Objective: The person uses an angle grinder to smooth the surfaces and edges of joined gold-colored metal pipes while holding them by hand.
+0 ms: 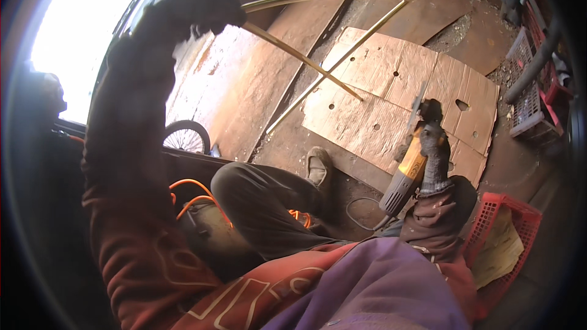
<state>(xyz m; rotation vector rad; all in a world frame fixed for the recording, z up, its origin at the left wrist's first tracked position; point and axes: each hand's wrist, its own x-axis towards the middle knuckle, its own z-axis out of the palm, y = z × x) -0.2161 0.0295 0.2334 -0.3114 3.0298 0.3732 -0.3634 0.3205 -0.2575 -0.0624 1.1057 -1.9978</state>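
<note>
My left hand [211, 9], in a dark glove, is raised at the upper left and closed on a frame of thin metal rods [367, 40]. The rods stick out to the right from my fist and cross one another above the floor. In my gloved right hand [435, 154] is a yellow and grey angle grinder [413, 164], fingers wrapped round its body. Its disc [418, 104] points up and away from me, apart from the rods. Below both lies a flattened cardboard sheet [391, 91] with several holes.
A red plastic crate [489, 205] with a tan piece inside stands at the lower right. Another crate [527, 119] is at the far right. A bicycle wheel [203, 134] shows at left, orange cable [205, 184] by my leg. The grinder's cord [350, 211] loops near my shoe [318, 166].
</note>
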